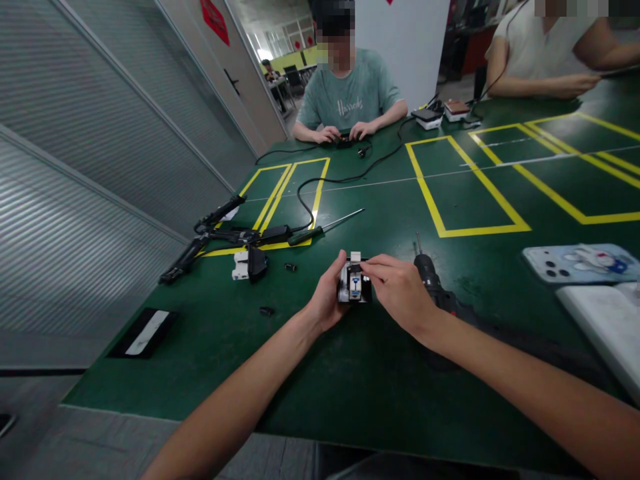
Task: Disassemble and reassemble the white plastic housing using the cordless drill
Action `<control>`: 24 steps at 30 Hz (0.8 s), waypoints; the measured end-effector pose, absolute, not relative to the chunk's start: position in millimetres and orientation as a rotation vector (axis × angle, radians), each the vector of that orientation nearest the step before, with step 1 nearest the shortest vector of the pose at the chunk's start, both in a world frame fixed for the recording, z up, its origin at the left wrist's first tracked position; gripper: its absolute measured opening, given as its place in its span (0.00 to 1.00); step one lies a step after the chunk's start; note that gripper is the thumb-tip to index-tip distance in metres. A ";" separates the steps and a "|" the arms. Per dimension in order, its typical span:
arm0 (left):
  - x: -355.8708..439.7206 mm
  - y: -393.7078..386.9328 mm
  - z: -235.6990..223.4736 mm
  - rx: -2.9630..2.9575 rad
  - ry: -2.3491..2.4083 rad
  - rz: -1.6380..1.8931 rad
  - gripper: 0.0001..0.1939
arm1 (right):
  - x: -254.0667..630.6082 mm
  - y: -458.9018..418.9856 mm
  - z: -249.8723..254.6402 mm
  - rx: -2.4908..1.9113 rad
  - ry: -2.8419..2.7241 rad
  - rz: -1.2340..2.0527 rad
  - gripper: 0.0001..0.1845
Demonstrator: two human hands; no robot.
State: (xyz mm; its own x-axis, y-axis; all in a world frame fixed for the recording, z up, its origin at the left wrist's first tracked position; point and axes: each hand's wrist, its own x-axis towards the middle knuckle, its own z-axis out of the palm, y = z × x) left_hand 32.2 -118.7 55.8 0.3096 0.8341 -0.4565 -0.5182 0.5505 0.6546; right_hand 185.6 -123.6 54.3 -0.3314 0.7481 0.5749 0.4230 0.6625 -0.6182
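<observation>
Over the green table [310,373], my left hand [327,297] is closed around a small black-and-white device part [355,285] with a blue mark on its face. The fingers of my right hand [400,290] are pinched together at the upper right edge of the same part. Whether a smaller piece sits between those fingertips, I cannot make out. Just beyond my right hand lies a black power screwdriver [429,270] with its bit pointing away; my forearm covers some of it. Two small black pieces, one nearer [267,311] and one farther [291,267], lie left of my left hand.
A white-and-black block [250,264], a green-handled screwdriver [307,235] and a black folding arm [220,235] with a cable lie at the left. A black panel [143,333] is near the left edge. At right are a phone [583,262] and a white box [600,313]. People sit opposite.
</observation>
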 end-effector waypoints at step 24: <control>37.6 -125.2 43.7 0.532 0.926 0.956 0.23 | 188.5 -129.9 58.8 -0.888 -1.856 0.429 0.10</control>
State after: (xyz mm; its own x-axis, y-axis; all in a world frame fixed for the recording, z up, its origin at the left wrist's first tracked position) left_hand 37.6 -125.2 43.7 0.2559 0.8679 -0.4257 -0.4540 0.4967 0.7397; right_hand 188.5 -129.9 58.8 -0.2374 0.7379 0.6318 0.3858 0.6685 -0.6358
